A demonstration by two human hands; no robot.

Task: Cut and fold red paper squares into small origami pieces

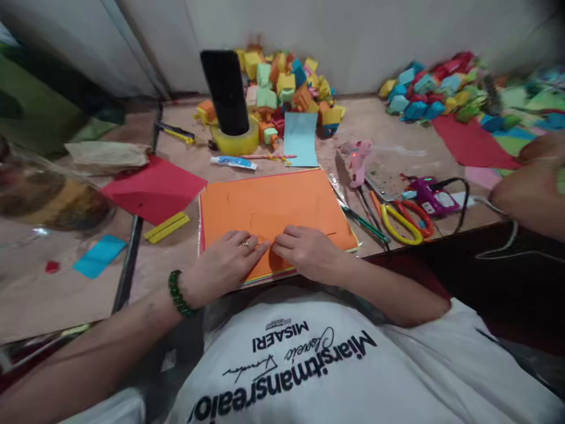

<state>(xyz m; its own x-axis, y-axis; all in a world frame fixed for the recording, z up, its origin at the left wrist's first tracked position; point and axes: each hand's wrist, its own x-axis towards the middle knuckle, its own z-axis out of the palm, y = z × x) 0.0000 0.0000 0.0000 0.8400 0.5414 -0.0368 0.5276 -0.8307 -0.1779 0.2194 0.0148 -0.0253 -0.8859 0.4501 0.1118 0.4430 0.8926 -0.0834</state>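
Note:
A stack of coloured sheets with an orange sheet (291,197) on top lies at the table's front edge. On its lower part rests my left hand (225,263), with a ring and a green bead bracelet, fingers bent and closed together. My right hand (309,253) meets it from the right, its curled fingertips close to the left thumb. Both hands press on a small orange piece over the stack, mostly hidden under the fingers. Faint outlines of orange paper show just above the hands.
Behind the stack stand a phone (226,91) in a yellow tape roll (236,138), folded paper pieces (286,82) and a light blue sheet (301,138). Scissors (401,224) and a pink glue gun (361,162) lie right. Another person's arm (529,188) is at far right.

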